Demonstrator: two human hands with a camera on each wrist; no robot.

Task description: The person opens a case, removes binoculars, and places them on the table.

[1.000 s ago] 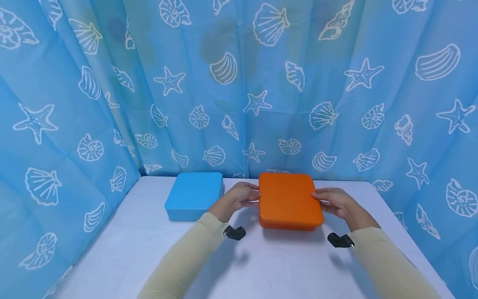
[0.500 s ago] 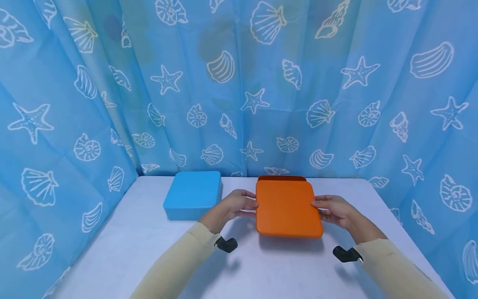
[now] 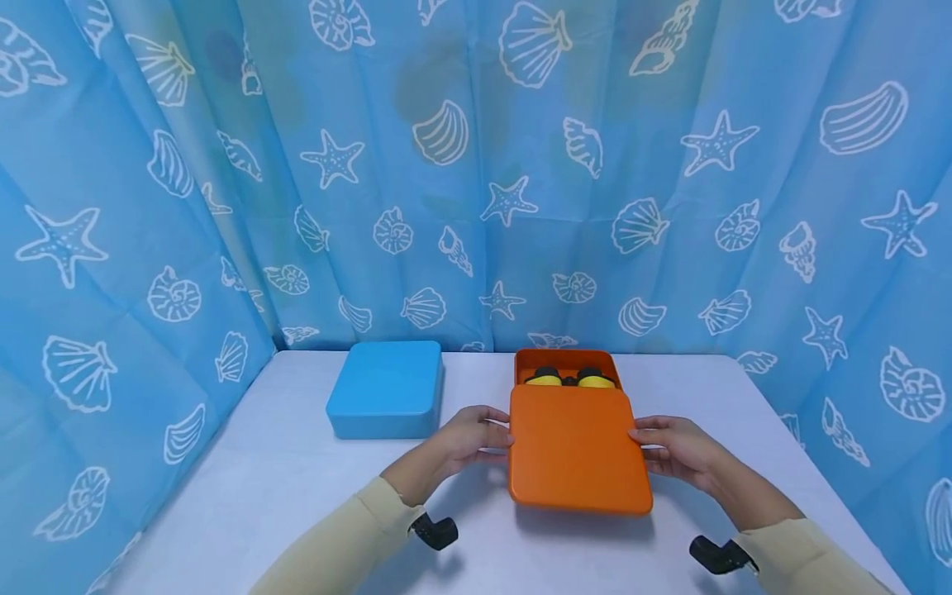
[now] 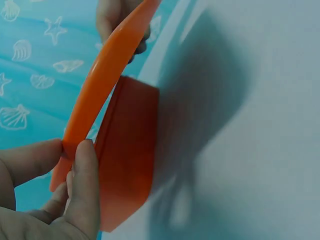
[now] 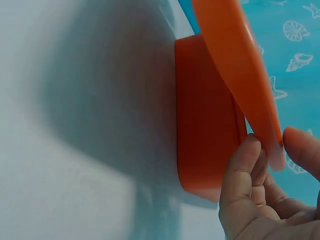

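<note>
An orange lid (image 3: pixel 580 450) is held between both hands, lifted off and drawn toward the person. My left hand (image 3: pixel 470 438) pinches its left edge, thumb on one face and fingers on the other, as the left wrist view shows. On the opposite edge my right hand (image 3: pixel 680 450) pinches the lid the same way. Behind and partly under the lid stands the orange box (image 3: pixel 565 359), its side wall (image 5: pixel 205 125) plain in the right wrist view. Inside its back part show the yellow and black ends of what look like binoculars (image 3: pixel 595 379); the lid hides the remainder.
A blue lidded box (image 3: pixel 387 384) stands to the left of the orange one on the white-covered table (image 3: pixel 245 496). A blue curtain (image 3: pixel 372 207) with white shell prints hangs behind and along the sides. Black wrist devices (image 3: pixel 435 530) stick out from the sleeves.
Both hands have lifted the orange lid off the box and pulled it toward the person. The box's back part and the yellow and black item inside have come into sight.
</note>
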